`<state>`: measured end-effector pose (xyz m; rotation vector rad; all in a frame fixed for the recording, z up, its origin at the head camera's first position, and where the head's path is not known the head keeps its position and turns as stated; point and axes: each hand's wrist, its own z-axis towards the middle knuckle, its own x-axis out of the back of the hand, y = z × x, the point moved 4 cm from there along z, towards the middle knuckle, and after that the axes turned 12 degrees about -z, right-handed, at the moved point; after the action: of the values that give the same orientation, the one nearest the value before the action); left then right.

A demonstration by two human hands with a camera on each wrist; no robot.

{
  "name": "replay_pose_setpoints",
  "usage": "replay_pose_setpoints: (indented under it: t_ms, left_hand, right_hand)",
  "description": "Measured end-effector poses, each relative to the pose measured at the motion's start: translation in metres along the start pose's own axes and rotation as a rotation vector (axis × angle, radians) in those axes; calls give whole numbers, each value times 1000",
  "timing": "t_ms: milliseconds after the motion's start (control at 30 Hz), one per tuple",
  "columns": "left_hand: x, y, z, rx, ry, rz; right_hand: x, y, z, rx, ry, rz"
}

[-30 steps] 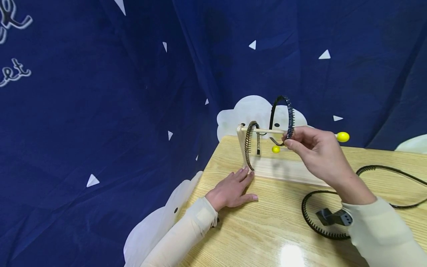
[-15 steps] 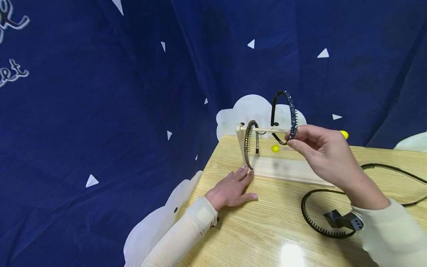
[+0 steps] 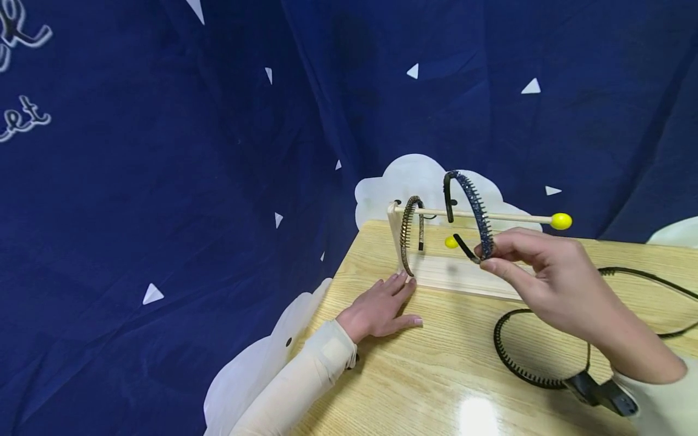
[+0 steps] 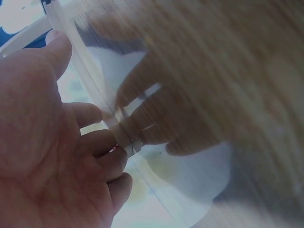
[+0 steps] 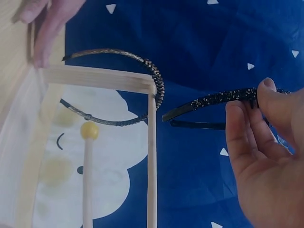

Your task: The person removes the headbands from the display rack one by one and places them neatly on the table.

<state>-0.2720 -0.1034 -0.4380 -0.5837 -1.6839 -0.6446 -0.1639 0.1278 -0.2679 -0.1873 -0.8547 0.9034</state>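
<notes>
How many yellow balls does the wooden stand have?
2: one yellow ball on the tip of the upper rod, another yellow ball lower, by the blue headband in the head view. The right hand might hide more.

The lettering I can read from here stands on the left of the scene, on the dark blue fabric backdrop [image 3: 180, 200]. The lower white-outlined cursive lettering [image 3: 26, 118] reads "et", with a joining stroke running off the left edge. The larger white-outlined script above it [image 3: 20, 33] is cut off too; I can't tell whether its looped letter is "e" or "l".
</notes>
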Motion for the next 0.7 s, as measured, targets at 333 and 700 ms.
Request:
replay_pose_setpoints:
  t_ms: [333,700]
  left_hand:
    - [0,1,0,-6,-2,1]
    - [1,1,1,-1,1,5]
  right_hand:
    - [1,-6,-23,202,27,-110]
    - [-9,-3,-52,346,20,-103]
